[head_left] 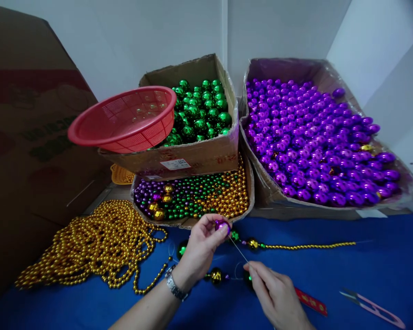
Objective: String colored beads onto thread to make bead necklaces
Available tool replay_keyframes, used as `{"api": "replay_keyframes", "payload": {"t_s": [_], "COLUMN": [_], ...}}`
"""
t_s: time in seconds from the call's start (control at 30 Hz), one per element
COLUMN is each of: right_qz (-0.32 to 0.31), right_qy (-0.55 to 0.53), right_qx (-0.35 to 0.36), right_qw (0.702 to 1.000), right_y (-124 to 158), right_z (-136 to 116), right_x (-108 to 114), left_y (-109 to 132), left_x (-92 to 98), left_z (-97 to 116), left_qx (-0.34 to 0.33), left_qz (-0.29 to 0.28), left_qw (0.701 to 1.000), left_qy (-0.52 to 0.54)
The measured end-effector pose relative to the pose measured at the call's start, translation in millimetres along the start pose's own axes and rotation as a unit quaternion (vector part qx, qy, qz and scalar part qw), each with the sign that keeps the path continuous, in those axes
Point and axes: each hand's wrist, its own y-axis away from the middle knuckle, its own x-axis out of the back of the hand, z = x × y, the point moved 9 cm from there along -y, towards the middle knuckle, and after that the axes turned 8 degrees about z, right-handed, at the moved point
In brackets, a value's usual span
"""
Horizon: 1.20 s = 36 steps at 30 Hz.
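Observation:
My left hand [200, 247], a watch on its wrist, pinches a shiny purple bead [222, 226] between thumb and fingers. From that bead a long thin needle [239, 250] slants down to my right hand [275, 291], whose thumb and fingers are closed on it. Whether its tip is inside the bead cannot be seen. Around and behind my hands lies a bead strand with a gold ball [252, 243], a green ball [234, 235] and a length of small gold beads [309, 246]. Another gold ball [216, 275] sits below my left hand. A dark green ball is partly hidden by my right fingers.
Boxes hold purple beads [306, 137], green balls [199, 110] and mixed small beads [189, 195]. A red basket [124, 120] rests on the green balls' box. Gold bead chains [99, 243] pile at left. Pink-handled snips [373, 308] and a red strip [311, 301] lie on the blue cloth.

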Motion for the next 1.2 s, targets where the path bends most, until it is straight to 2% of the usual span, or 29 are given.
{"api": "replay_keyframes", "payload": {"t_s": [0.3,0.43,0.5,0.67,0.77,0.87,1.0,1.07,1.13,1.2], "right_qz": [-0.003,0.002,0.001,0.007,0.021,0.036,0.023,0.014,0.017,0.030], "right_qy": [0.010,0.037,0.033,0.013,0.035,0.081,0.100,0.082,0.067,0.061], "right_qx": [0.020,0.035,0.036,0.046,0.056,0.083,0.082,0.067,0.055,0.049], "right_qw": [1.000,0.999,0.999,0.999,0.998,0.993,0.991,0.994,0.996,0.996], "right_y": [0,-1,-1,-5,-5,-2,0,-2,-3,-4], "right_z": [-2,-2,-3,-10,-9,-8,-6,-5,-5,-4], "right_x": [-3,-4,-4,0,2,2,-3,-4,-1,5], "left_y": [4,4,5,5,4,3,8,12,13,5], "left_x": [6.5,12.3,12.1,10.3,10.6,9.7,7.6,2.7,-4.5,-7.1], "left_z": [-4,-1,1,0,4,0,-7,-7,-3,14], "left_qx": [0.012,-0.027,-0.039,-0.011,-0.027,-0.009,-0.004,-0.006,-0.007,-0.048], "left_qz": [0.021,0.048,0.045,0.033,0.036,0.031,0.030,0.010,-0.032,-0.066], "left_qw": [0.999,0.998,0.997,0.999,0.998,0.999,0.998,0.996,0.992,0.981], "left_qy": [0.021,-0.025,-0.044,-0.027,-0.045,-0.036,-0.055,-0.091,-0.121,-0.176]}}
